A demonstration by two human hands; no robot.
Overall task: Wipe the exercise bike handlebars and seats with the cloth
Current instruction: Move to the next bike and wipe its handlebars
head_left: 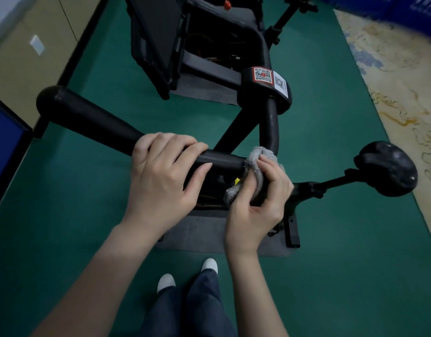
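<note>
Left hand [165, 171] grip closed round black handlebar [88, 117]; right hand [260, 198] grip clenched on grey cloth [258, 156], wrapped over handlebar bend; black seat [387, 167] off right, untouched, above green floor [331, 142]

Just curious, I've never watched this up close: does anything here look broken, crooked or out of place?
Nothing stands out. The left hand grips the handlebar while the right hand presses the grey cloth around its bend.
</note>
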